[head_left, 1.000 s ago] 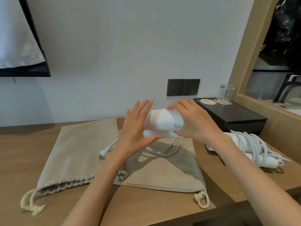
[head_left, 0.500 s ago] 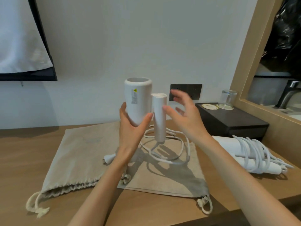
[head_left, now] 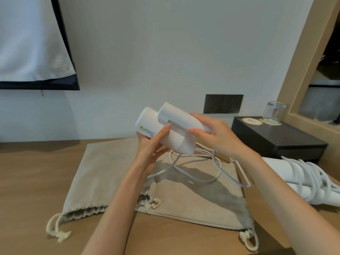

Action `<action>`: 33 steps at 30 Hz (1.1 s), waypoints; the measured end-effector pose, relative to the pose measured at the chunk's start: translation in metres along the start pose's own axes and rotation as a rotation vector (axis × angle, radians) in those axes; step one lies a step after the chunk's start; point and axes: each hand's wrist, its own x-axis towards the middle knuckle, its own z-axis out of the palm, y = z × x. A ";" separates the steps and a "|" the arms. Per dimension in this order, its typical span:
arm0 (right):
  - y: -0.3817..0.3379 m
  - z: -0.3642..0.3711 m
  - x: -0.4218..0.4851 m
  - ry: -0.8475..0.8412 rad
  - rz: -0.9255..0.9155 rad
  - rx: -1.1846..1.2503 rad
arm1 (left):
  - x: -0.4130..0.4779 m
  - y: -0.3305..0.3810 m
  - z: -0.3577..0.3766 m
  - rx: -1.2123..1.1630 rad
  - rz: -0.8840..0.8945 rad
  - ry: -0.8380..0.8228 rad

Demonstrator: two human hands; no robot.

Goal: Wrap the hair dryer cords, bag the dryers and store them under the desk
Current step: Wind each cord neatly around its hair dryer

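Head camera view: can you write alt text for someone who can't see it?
A left hand and a right hand hold a white folded hair dryer above two beige drawstring bags on a wooden desk, its loose cord looping down onto them. A second dryer, its cord wound around it, lies at the right.

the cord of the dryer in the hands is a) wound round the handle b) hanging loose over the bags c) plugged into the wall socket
b: the cord loops loose from the held dryer down onto the cloth bags, and both wall sockets are empty.
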 end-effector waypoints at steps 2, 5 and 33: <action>-0.001 -0.008 0.006 0.013 -0.013 0.025 | -0.001 0.003 -0.003 -0.016 0.129 0.046; 0.000 -0.014 0.012 0.075 0.013 0.053 | -0.004 0.008 -0.008 0.217 0.399 0.072; 0.026 0.019 -0.009 0.290 0.349 0.582 | 0.001 0.008 -0.017 -0.107 -0.083 0.163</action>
